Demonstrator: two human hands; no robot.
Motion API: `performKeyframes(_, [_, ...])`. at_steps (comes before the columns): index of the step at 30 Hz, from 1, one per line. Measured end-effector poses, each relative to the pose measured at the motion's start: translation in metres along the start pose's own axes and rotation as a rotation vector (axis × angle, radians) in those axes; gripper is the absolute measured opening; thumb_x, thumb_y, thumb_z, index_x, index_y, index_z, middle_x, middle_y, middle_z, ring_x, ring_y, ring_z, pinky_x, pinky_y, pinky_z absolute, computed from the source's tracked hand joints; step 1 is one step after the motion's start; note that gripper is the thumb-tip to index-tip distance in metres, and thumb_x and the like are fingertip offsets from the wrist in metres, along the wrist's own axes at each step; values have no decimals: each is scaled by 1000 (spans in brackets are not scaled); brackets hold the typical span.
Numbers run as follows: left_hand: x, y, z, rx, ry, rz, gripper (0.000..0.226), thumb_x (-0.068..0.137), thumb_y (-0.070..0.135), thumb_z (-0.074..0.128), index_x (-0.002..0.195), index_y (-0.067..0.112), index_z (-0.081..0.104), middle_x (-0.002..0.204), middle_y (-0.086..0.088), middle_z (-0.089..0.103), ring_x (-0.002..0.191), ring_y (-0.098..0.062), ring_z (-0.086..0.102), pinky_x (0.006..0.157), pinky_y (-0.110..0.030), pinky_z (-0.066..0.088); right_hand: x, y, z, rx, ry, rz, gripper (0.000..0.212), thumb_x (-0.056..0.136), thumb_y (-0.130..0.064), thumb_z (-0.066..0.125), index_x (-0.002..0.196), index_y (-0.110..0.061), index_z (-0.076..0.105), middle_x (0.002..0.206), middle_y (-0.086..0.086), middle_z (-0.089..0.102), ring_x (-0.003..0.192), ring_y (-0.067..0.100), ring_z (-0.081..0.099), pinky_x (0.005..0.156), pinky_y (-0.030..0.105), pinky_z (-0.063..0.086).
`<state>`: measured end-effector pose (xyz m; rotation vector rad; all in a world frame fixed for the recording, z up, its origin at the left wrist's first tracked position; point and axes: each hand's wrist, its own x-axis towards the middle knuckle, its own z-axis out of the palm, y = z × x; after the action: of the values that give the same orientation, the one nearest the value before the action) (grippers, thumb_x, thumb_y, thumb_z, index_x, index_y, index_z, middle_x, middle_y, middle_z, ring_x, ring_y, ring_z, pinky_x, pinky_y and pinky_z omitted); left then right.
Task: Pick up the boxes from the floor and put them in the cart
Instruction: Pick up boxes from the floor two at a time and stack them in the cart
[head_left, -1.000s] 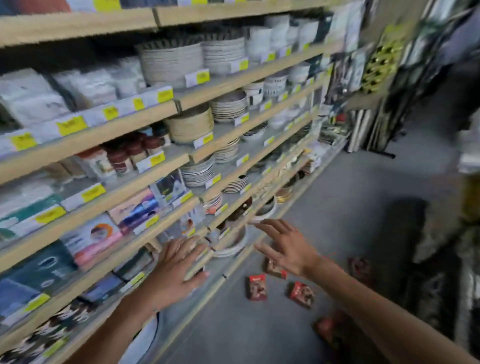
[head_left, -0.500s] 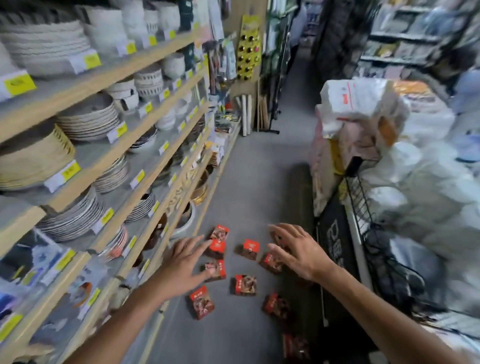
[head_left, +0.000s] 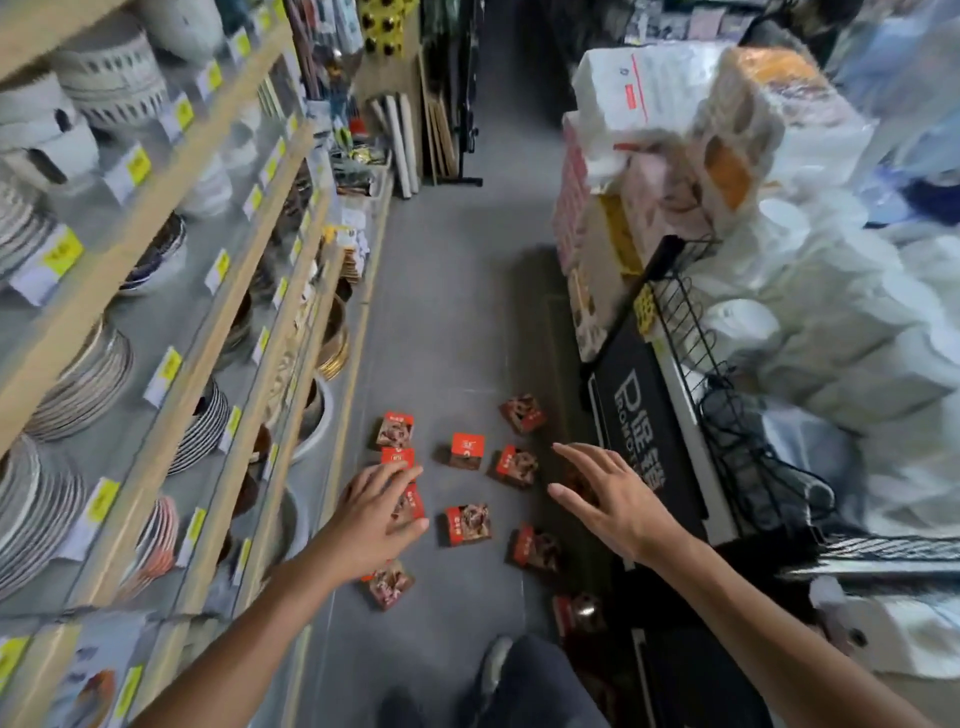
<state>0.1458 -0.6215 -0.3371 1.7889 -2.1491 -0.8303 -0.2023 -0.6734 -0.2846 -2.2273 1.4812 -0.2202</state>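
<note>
Several small red boxes (head_left: 467, 524) with food pictures lie scattered on the grey aisle floor, among them one (head_left: 466, 450) near the middle and one (head_left: 522, 413) farthest away. My left hand (head_left: 376, 512) stretches out above the boxes on the left with fingers spread, holding nothing and covering part of one box. My right hand (head_left: 608, 499) reaches forward with straight fingers, empty, above the right side of the group. A black wire cart (head_left: 685, 332) stands on the right.
Wooden shelves (head_left: 171, 322) stacked with plates and bowls line the left side. White bags and packaged goods (head_left: 831, 322) are piled in and behind the cart. A black sign (head_left: 644, 421) hangs on the cart's side. My knee (head_left: 535, 680) shows at the bottom.
The view has swung from the shelves to the aisle floor and cart. Both hands stay outstretched and empty, now lower and nearer the boxes.
</note>
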Motion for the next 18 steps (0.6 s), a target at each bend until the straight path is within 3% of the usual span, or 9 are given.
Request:
performKeyframes(6, [49, -32, 35, -24, -28, -88, 82, 85, 69, 37, 154, 25, 33, 154, 5, 33, 144, -18, 26, 117, -30, 18, 57, 47, 30, 55, -147, 70, 66, 97, -65, 45, 154, -34, 34, 155, -4, 42, 145, 16, 32, 120, 36, 29])
performKeyframes(9, [66, -45, 57, -42, -23, -154, 74, 88, 64, 42, 151, 26, 35, 153, 5, 36, 142, -17, 31, 117, -31, 23, 97, 69, 48, 77, -213, 75, 68, 98, -62, 47, 155, -28, 34, 155, -2, 41, 145, 17, 31, 120, 32, 24])
performKeyframes(12, [97, -64, 75, -30, 13, -178, 67, 87, 56, 49, 147, 26, 41, 146, 4, 45, 135, -14, 36, 112, -24, 22, 140, 89, 73, 71, -255, 53, 68, 98, -58, 51, 155, -24, 35, 156, -1, 41, 144, 19, 32, 118, 28, 23])
performKeyframes(18, [137, -125, 158, -17, -47, -291, 69, 83, 56, 51, 138, 14, 56, 135, -4, 58, 123, -28, 53, 106, -35, 33, 192, 136, 152, 94, -397, 74, 79, 92, -74, 37, 156, -29, 29, 159, -6, 35, 146, 17, 28, 121, 35, 26])
